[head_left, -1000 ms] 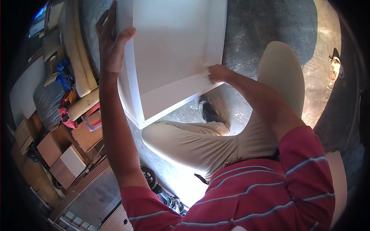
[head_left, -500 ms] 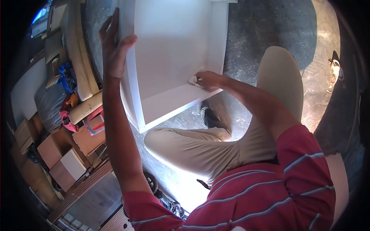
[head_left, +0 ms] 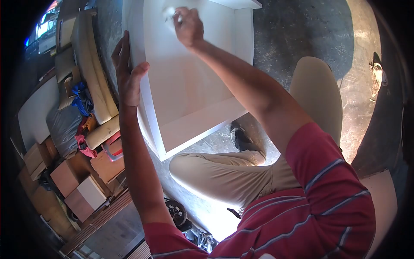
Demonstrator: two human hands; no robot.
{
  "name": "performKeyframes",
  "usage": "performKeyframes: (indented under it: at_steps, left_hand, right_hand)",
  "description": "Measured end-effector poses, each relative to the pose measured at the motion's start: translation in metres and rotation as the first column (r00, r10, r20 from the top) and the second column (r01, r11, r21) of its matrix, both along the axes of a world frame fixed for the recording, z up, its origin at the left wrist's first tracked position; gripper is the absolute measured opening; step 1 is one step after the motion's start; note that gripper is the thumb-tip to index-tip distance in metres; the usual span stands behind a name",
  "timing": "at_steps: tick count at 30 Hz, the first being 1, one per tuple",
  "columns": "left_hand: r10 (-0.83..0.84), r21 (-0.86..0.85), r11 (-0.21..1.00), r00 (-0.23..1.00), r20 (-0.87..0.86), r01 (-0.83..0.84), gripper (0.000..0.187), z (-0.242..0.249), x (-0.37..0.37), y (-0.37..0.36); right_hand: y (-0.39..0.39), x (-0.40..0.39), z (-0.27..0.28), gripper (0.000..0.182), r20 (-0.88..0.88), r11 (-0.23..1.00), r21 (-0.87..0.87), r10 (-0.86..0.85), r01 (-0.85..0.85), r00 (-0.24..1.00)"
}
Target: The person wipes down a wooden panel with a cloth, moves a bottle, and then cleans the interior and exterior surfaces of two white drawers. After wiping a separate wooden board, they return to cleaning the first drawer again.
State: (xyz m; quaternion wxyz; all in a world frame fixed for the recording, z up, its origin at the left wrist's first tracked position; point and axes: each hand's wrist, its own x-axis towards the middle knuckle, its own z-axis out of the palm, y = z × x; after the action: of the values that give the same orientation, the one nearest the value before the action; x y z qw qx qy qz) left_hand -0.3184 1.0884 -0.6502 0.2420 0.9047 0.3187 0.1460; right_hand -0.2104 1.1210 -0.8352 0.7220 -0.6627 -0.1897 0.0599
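Note:
A white open-fronted cabinet (head_left: 189, 73) stands before me, its raised side walls around a flat panel. My right hand (head_left: 189, 28) is over the upper part of this panel, fingers closed around a crumpled white cloth (head_left: 169, 16) that is partly blurred. Along the cabinet's left wall lies my left hand (head_left: 128, 80), fingers stretched out flat on the outside and the thumb at the wall's edge. It holds no separate object.
Wood offcuts and boards (head_left: 84, 196) lie piled at the left, near a blue bag (head_left: 81, 97) and long padded pieces (head_left: 92, 64). My bent legs (head_left: 224, 175) flank the cabinet's near corner. A black wheel (head_left: 176, 212) is beside my left arm.
My right hand has moved from the cabinet's lower right inner corner up and left across the panel, carrying the cloth. My left hand stays at the left wall, slightly lower in view.

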Motion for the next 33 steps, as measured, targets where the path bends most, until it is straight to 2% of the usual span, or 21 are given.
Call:
performKeyframes:
  at_steps: [1, 3, 4, 5, 6, 7, 8, 9, 11, 13, 15, 17, 20, 22, 23, 26, 27, 29, 30, 32, 33]
  left_hand:
    - [-0.001, -0.002, 1.0, 1.0, -0.003, 0.001, 0.087, -0.001, 0.0, -0.003]
    - [0.009, 0.005, 1.0, 1.0, -0.011, -0.009, 0.088, 0.001, 0.003, -0.004]
    - [0.007, 0.009, 1.0, 1.0, -0.008, -0.007, 0.088, 0.002, 0.002, -0.002]
    - [-0.005, 0.021, 1.0, 1.0, -0.015, 0.006, 0.088, 0.001, 0.001, -0.001]
    - [-0.019, 0.032, 0.999, 1.0, -0.022, 0.02, 0.089, 0.001, 0.001, 0.0]
    - [-0.023, 0.036, 0.999, 1.0, -0.02, 0.024, 0.089, 0.001, 0.001, -0.001]
    - [-0.008, 0.017, 1.0, 1.0, -0.02, 0.009, 0.09, 0.002, 0.001, -0.002]
    - [0.006, -0.002, 1.0, 1.0, -0.019, -0.006, 0.09, 0.002, 0.002, -0.002]
    - [-0.004, 0.005, 1.0, 1.0, -0.014, 0.004, 0.09, 0.001, 0.001, -0.001]
    - [-0.007, 0.009, 1.0, 1.0, -0.012, 0.007, 0.091, -0.001, -0.002, 0.001]
    - [-0.021, -0.024, 0.999, 1.0, -0.006, 0.021, 0.093, -0.001, -0.004, 0.004]
    - [0.001, -0.043, 0.999, 1.0, -0.009, -0.001, 0.094, 0.0, -0.001, 0.0]
    - [0.025, -0.048, 0.999, 0.999, -0.021, -0.026, 0.096, 0.003, 0.004, -0.005]
    - [0.03, -0.041, 0.999, 0.999, -0.04, -0.031, 0.096, 0.003, 0.005, -0.005]
    - [0.039, -0.054, 0.998, 0.998, -0.041, -0.042, 0.097, 0.003, 0.003, -0.004]
    - [0.048, -0.061, 0.997, 0.998, -0.044, -0.051, 0.099, 0.003, 0.004, -0.003]
    - [0.051, -0.057, 0.997, 0.997, -0.05, -0.054, 0.1, 0.003, 0.003, -0.004]
    - [0.067, -0.062, 0.996, 0.996, -0.051, -0.07, 0.1, 0.003, 0.004, -0.006]
    - [0.081, -0.067, 0.994, 0.995, -0.05, -0.084, 0.1, 0.003, 0.004, -0.007]
    - [0.069, -0.06, 0.996, 0.997, -0.042, -0.072, 0.1, 0.003, 0.004, -0.006]
    - [0.056, -0.045, 0.997, 0.998, -0.03, -0.057, 0.1, 0.002, 0.005, -0.006]
  right_hand:
    - [-0.004, -0.002, -0.001, 0.017, -0.003, 1.0, -0.002, -0.001, 0.001, 1.0]
    - [-0.018, -0.01, -0.002, 0.015, 0.242, 0.986, 0.118, 0.088, -0.119, 0.966]
    - [-0.047, -0.026, 0.008, 0.015, 0.284, 0.963, 0.099, 0.213, -0.249, 0.935]
    - [-0.076, -0.046, 0.006, 0.02, 0.355, 0.89, 0.102, 0.385, -0.444, 0.852]
    - [-0.098, -0.063, -0.002, 0.021, 0.55, 0.784, 0.03, 0.504, -0.619, 0.666]
    - [-0.121, -0.078, 0.001, 0.025, 0.564, 0.603, -0.145, 0.702, -0.785, 0.435]
    - [-0.134, -0.081, 0.006, 0.024, 0.265, 0.15, -0.089, 0.957, -0.985, 0.121]
    - [-0.14, -0.081, 0.002, 0.027, 0.77, 0.369, -0.187, 0.631, -0.91, 0.098]
    - [-0.12, -0.081, -0.001, 0.034, 0.825, 0.496, -0.285, 0.563, -0.82, 0.055]
    - [-0.091, -0.059, 0.027, 0.028, 0.336, 0.507, -0.269, 0.846, -0.819, 0.414]
    - [-0.041, -0.03, 0.031, 0.033, 0.674, 0.866, 0.043, 0.343, -0.498, 0.654]
    - [-0.004, 0.005, 0.045, 0.038, 0.548, 0.908, 0.0, 0.351, -0.42, 0.759]
    - [0.022, 0.05, 0.058, 0.036, 0.534, 0.945, -0.06, 0.302, -0.32, 0.79]
    - [0.011, 0.077, 0.077, 0.036, 0.303, 0.732, -0.36, 0.678, -0.579, 0.669]
    - [0.006, 0.078, 0.071, 0.036, 0.295, 0.731, -0.359, 0.679, -0.58, 0.672]
    - [0.014, 0.074, 0.017, 0.034, 0.315, 0.777, -0.358, 0.623, -0.518, 0.717]
    - [0.019, 0.065, -0.011, 0.035, 0.461, 0.94, -0.182, 0.34, -0.288, 0.82]
    - [0.011, 0.068, -0.05, 0.029, 0.538, 0.906, -0.364, 0.394, -0.216, 0.745]
    - [0.011, 0.055, -0.062, 0.029, 0.538, 0.905, -0.365, 0.397, -0.219, 0.744]
    - [0.003, 0.034, -0.08, 0.031, 0.401, 0.962, -0.216, 0.246, -0.169, 0.883]
    - [-0.029, 0.023, -0.056, 0.03, 0.459, 0.959, -0.182, 0.279, -0.218, 0.843]
